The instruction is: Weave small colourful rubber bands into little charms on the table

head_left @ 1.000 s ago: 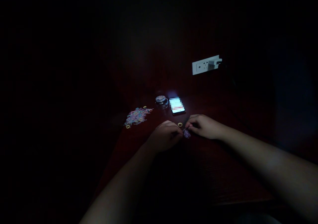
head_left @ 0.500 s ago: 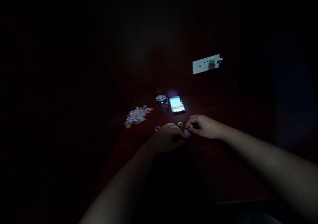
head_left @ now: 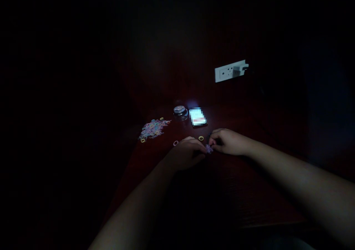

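A small bunch of purple elastic hair bands (head_left: 209,149) lies on the dark red table between my hands. My left hand (head_left: 187,152) rests at the bunch's left side, index finger stretched to its edge and thumb apart below. On the other side, my right hand (head_left: 226,142) has its fingers curled close against the bunch; whatever they pinch is too dark to make out. A yellow hair band (head_left: 201,138) lies just beyond the gap between the hands. Beside my left knuckles is a pink hair band (head_left: 175,143).
A heap of multicoloured hair bands (head_left: 153,129) spreads at the table's left. Farther back stand a round lidded jar (head_left: 180,113) and a lit phone (head_left: 198,117) with a blurred screen. A white socket panel (head_left: 229,71) holds a plug. The surroundings are very dark.
My right hand has shifted slightly right, and its fingers have moved off a little. The purple bands look more bunched together. My left hand stays nearly in place.
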### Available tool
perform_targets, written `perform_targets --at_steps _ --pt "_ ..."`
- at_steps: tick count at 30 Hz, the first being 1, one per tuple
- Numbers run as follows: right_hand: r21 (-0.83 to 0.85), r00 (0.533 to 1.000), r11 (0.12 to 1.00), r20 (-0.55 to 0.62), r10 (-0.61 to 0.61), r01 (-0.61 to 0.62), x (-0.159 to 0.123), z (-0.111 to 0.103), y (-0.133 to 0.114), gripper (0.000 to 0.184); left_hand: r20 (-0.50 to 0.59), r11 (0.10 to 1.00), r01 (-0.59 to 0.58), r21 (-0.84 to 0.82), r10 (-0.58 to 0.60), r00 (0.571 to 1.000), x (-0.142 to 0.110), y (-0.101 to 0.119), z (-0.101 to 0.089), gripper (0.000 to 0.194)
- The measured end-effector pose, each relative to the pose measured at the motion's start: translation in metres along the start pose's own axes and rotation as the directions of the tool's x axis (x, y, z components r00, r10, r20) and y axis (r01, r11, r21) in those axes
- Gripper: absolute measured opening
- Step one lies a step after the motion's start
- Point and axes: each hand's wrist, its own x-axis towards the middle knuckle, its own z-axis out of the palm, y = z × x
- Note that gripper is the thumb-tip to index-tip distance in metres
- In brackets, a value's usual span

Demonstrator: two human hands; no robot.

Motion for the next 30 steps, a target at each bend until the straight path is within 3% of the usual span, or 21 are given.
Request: perform_targets --at_steps 10,17,30 --pt "-0.043 1.0 0.999 0.01 -0.005 0.006 -0.0003 -0.0029 -0.0029 0.008 -0.001 0.999 -0.03 -0.029 0.03 1.0 -0.0008 0.0006 0.0009 0.03" --pt "-0.038 1.0 0.999 0.029 0.008 -0.007 -0.0005 -0.003 -0.0026 0.008 -0.02 1.0 0.018 0.023 -0.018 1.0 -0.0001 0.0009 -0.0023 0.018" --pt "-0.023 0.996 0.996 -0.019 -0.088 0.088 -0.0021 -0.0069 -0.0101 0.008 -0.076 0.999 0.001 0.049 0.002 0.997 -0.0005 0.0022 -0.0019 0.021"
